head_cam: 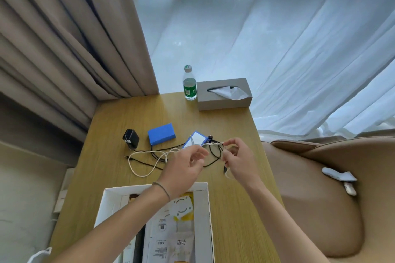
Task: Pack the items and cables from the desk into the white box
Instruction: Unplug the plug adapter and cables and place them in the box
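Nearest, the open white box (206, 203) holds printed packets. Beyond it, left hand (184, 168) and right hand (238, 161) pinch a thin cream braided cable (147, 161) between fingers, its loop trailing on the bench (235, 132).

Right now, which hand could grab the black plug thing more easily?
Probably the left hand. The black adapter sits on the desk's left side, nearer that hand. The right hand is farther off and pinches the white cable.
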Demonstrator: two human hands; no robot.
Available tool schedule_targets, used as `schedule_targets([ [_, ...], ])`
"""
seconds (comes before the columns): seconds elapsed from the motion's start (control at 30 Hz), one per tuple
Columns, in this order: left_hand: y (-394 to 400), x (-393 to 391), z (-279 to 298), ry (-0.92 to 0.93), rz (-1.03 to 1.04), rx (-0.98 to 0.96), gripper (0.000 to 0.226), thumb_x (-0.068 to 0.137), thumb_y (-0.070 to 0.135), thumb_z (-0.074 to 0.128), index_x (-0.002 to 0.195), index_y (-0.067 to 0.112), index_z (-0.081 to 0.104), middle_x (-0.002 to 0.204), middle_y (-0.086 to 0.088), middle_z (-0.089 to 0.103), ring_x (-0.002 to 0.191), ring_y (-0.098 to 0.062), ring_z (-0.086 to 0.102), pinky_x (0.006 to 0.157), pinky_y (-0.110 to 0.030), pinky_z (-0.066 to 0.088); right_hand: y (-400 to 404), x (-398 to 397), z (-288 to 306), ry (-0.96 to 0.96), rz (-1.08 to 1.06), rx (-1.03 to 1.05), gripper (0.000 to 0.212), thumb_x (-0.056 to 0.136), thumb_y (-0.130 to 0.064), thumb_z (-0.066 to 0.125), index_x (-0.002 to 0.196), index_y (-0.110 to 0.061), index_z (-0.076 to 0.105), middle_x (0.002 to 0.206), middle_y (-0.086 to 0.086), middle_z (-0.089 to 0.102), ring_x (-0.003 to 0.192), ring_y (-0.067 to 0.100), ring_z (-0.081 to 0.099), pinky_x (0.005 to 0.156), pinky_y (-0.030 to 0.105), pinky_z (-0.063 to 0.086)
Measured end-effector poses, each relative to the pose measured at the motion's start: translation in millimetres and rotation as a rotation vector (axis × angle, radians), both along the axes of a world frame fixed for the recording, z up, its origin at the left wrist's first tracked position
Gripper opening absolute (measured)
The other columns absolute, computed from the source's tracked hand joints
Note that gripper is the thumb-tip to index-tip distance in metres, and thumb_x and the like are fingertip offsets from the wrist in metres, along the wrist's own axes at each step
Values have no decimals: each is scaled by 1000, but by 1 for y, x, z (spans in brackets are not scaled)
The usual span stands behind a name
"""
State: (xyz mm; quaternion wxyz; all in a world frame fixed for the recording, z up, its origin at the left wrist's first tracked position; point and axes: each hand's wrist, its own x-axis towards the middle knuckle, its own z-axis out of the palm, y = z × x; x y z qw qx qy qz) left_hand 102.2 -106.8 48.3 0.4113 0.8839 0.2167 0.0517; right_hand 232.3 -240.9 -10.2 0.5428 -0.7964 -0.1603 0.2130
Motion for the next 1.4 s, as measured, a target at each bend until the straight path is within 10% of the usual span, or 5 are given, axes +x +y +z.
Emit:
schedule_targets([
  [0.27, 51, 9, 52, -115, -135, 40, 29, 105, 20, 45, 122, 20, 68, 121, 8, 64, 120, -2, 49, 101, -11, 34, 31, -16, 95, -104, 434, 211, 14, 96, -9, 59, 90, -21, 53, 58, -6, 59, 53, 9, 49, 53, 24, 39],
  [0.53, 95, -26, 92, -120, -166, -303, 49, 98, 39, 56, 73, 0, 70, 69, -7, 70, 72, -30, 64, 74, -33, 53, 66, -28, 134, 3, 193, 440, 9, 93, -12, 70, 88, -14, 63, 61, -4, 57, 56, 12, 52, 53, 16, 45],
  [0.9, 117, -71, 124, -607, -150, -1153, 36, 88, 30, 71, 66, 7, 54, 136, -30, 54, 137, -44, 44, 110, -51, 39, 130, -86, 121, 93, 235, 407, 24, 102, -16, 56, 95, 2, 71, 65, -3, 57, 63, 10, 49, 76, 36, 48],
  [1.13, 125, -75, 143, -769, 173, -1175, 37, 97, 41, 44, 74, 13, 43, 70, -7, 48, 62, -25, 55, 71, -41, 55, 162, -135, 119, 328, 427, 423, 39, 104, -40, 47, 103, -15, 77, 96, 4, 78, 89, 17, 71, 87, 33, 56],
  [1.4, 155, -95, 144, -793, 415, -874, 41, 108, 39, 29, 76, 18, 41, 59, -1, 36, 34, -7, 19, 41, -18, 6, 160, -167, 102, 442, 887, 292, 14, 93, -29, 71, 96, -16, 70, 76, 1, 65, 69, 20, 64, 72, 27, 51],
])
